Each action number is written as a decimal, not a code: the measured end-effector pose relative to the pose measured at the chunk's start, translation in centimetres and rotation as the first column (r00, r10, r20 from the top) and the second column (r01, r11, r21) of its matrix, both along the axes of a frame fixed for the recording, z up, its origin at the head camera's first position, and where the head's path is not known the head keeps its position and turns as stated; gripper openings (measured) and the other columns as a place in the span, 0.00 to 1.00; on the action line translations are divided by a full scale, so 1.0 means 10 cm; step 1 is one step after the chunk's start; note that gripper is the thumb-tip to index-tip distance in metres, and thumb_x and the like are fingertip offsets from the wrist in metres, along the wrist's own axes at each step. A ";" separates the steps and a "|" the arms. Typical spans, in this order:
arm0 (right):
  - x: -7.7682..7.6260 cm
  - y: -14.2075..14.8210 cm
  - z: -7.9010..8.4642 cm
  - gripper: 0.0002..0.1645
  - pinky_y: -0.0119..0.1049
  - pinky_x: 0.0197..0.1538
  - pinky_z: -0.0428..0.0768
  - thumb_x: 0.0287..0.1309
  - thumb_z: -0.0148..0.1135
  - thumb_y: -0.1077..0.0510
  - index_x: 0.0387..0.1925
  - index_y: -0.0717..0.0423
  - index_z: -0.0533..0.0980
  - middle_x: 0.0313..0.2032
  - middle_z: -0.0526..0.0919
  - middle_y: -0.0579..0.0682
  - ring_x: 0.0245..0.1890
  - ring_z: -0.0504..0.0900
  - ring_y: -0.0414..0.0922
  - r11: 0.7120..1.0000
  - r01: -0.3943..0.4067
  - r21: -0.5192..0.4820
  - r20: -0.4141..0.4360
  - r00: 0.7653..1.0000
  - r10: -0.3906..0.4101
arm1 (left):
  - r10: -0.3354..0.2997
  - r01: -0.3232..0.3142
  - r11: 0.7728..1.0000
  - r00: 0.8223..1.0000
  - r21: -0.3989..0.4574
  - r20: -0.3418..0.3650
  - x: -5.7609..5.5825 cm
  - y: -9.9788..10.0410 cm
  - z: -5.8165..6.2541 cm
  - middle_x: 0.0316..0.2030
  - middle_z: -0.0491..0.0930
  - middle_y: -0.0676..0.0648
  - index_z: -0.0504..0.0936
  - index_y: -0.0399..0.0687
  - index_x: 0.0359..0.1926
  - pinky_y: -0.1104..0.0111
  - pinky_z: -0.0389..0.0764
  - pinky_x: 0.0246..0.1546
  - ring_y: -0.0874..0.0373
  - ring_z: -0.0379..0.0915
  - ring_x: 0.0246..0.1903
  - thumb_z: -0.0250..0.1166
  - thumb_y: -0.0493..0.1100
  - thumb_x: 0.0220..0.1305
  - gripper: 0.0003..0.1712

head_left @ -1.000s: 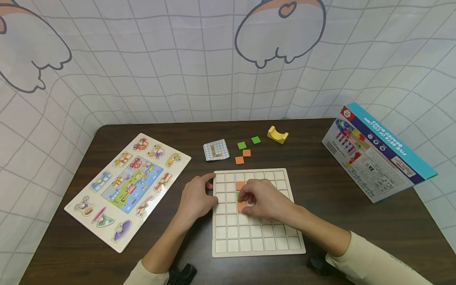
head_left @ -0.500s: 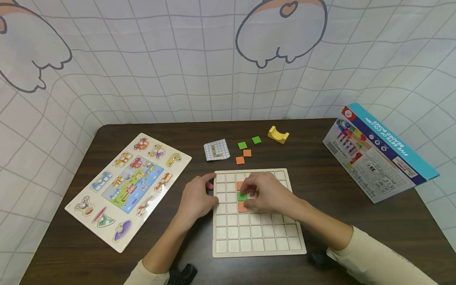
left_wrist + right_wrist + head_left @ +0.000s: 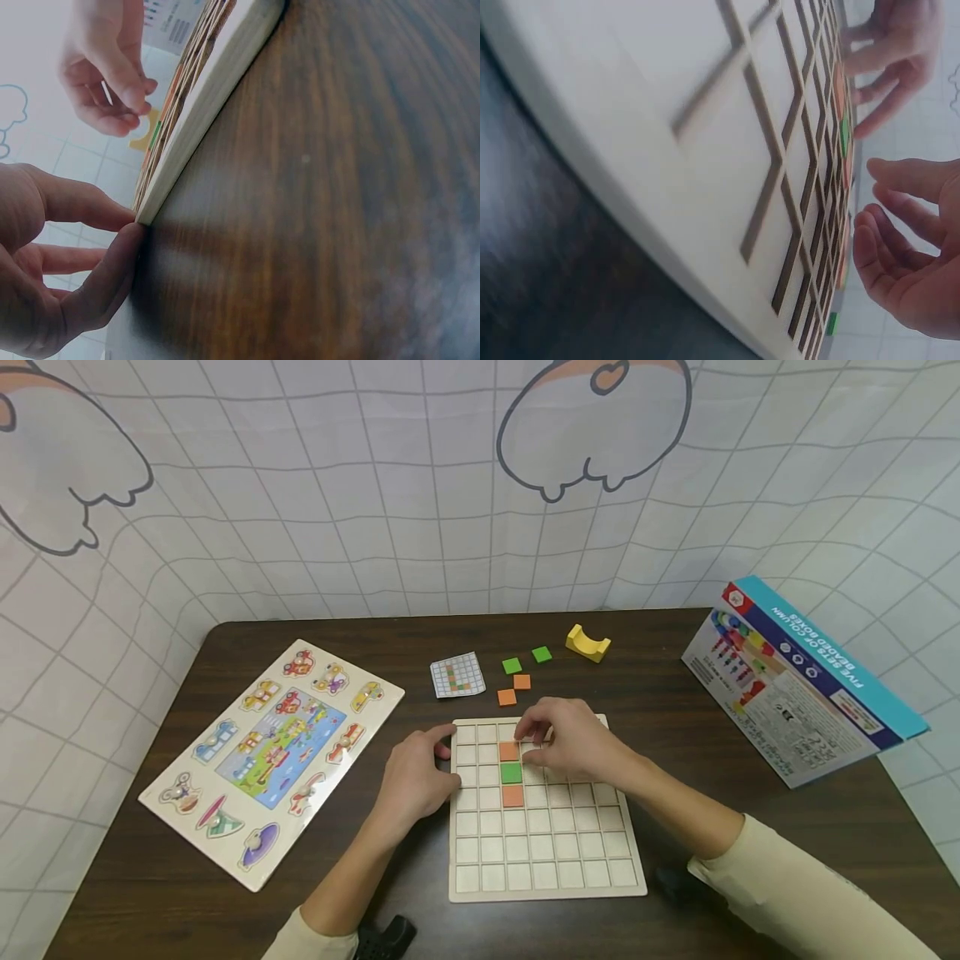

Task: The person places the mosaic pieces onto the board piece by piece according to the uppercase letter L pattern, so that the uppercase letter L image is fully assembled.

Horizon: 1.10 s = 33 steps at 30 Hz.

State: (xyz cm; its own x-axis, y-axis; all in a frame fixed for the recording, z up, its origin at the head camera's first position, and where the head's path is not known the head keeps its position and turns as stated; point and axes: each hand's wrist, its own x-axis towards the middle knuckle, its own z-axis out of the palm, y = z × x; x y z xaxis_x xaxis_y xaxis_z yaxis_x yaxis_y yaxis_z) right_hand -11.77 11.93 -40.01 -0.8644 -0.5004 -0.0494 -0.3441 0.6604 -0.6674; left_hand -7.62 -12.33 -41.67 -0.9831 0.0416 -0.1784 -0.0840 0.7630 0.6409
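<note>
A pale wooden grid board [image 3: 547,899] lies on the dark table. In one of its columns sit an orange square tile [image 3: 509,752], a green square tile [image 3: 511,773] and a second orange tile [image 3: 513,796]. My left hand [image 3: 416,777] touches the board's left edge with thumb and fingertips, seen close in the left wrist view. Above the upper part of the board hovers my right hand [image 3: 573,743], fingers loosely bent, holding nothing; the right wrist view shows thumb and fingers [image 3: 900,176] apart.
Beyond the board lie a pattern card [image 3: 457,675], two loose green tiles [image 3: 542,654], two loose orange tiles [image 3: 507,697] and a yellow curved block [image 3: 588,644]. A picture puzzle board [image 3: 258,868] lies left. A box [image 3: 787,693] stands right.
My right hand has moved up and away from the tiles, uncovering the green tile and the lower orange tile in their cells. My left hand stays at the board's edge.
</note>
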 end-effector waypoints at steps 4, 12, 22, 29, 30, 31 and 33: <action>-0.12 0.05 -0.02 0.12 0.37 0.42 0.79 0.52 0.77 0.62 0.40 0.53 0.87 0.37 0.85 0.49 0.37 0.81 0.46 0.999 0.032 -0.004 0.000 0.999 -0.032 | 0.001 -0.001 1.000 1.000 0.000 -0.003 0.00 0.00 0.00 0.38 0.80 0.48 0.81 0.44 0.65 0.65 0.68 0.35 0.52 0.71 0.36 0.68 0.31 0.43 0.41; -0.39 0.16 -0.05 0.12 0.42 0.48 0.78 0.53 0.76 0.64 0.42 0.56 0.87 0.38 0.86 0.51 0.39 0.81 0.46 0.995 0.098 0.001 -0.012 0.995 -0.098 | -0.001 0.001 1.000 1.000 0.001 -0.011 0.00 0.01 0.01 0.37 0.80 0.48 0.81 0.43 0.65 0.65 0.67 0.35 0.52 0.71 0.35 0.68 0.31 0.42 0.41; -0.70 0.24 -0.02 0.15 0.47 0.51 0.79 0.57 0.74 0.63 0.47 0.57 0.85 0.39 0.87 0.53 0.43 0.82 0.50 0.985 0.170 0.020 -0.016 0.985 -0.170 | -0.002 0.002 1.000 1.000 -0.007 -0.021 0.00 0.00 -0.01 0.37 0.81 0.48 0.82 0.43 0.64 0.64 0.69 0.36 0.52 0.72 0.36 0.69 0.31 0.42 0.40; -0.87 0.24 -0.02 0.17 0.49 0.54 0.80 0.59 0.72 0.64 0.51 0.61 0.84 0.44 0.87 0.58 0.47 0.83 0.53 0.982 0.188 0.018 -0.029 0.982 -0.187 | -0.005 0.004 1.000 1.000 -0.007 -0.021 0.00 0.00 -0.02 0.37 0.81 0.48 0.82 0.44 0.64 0.65 0.69 0.35 0.52 0.72 0.36 0.69 0.31 0.41 0.41; -0.89 0.24 -0.03 0.18 0.49 0.54 0.79 0.59 0.72 0.64 0.52 0.61 0.84 0.44 0.87 0.59 0.47 0.82 0.53 0.982 0.191 0.015 -0.029 0.981 -0.190 | -0.003 0.003 1.000 1.000 -0.007 -0.019 0.00 0.00 -0.01 0.37 0.81 0.48 0.82 0.44 0.64 0.65 0.68 0.35 0.52 0.72 0.35 0.69 0.31 0.42 0.41; -0.91 0.24 -0.03 0.18 0.50 0.54 0.79 0.60 0.71 0.64 0.52 0.62 0.84 0.45 0.86 0.60 0.48 0.82 0.54 0.981 0.194 0.015 -0.030 0.981 -0.194 | -0.003 0.003 1.000 1.000 -0.007 -0.019 0.00 0.00 -0.01 0.37 0.81 0.49 0.82 0.44 0.64 0.65 0.68 0.35 0.53 0.72 0.35 0.69 0.31 0.42 0.41; -0.95 0.25 -0.04 0.18 0.50 0.55 0.79 0.60 0.71 0.65 0.53 0.62 0.84 0.46 0.85 0.61 0.48 0.82 0.54 0.978 0.207 0.016 -0.030 0.978 -0.207 | -0.004 0.004 1.000 1.000 -0.007 -0.019 0.00 0.00 -0.01 0.37 0.81 0.49 0.82 0.44 0.64 0.65 0.68 0.35 0.53 0.71 0.35 0.69 0.31 0.41 0.41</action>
State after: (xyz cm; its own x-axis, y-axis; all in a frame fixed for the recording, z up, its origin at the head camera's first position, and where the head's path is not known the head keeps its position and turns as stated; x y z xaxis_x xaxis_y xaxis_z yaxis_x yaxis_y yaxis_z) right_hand -21.31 14.44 -40.44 -0.9503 -0.3099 -0.0316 -0.2169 0.7313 -0.6467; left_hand -7.67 -12.31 -41.72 -0.9861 0.0440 -0.1602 -0.0692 0.7677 0.6371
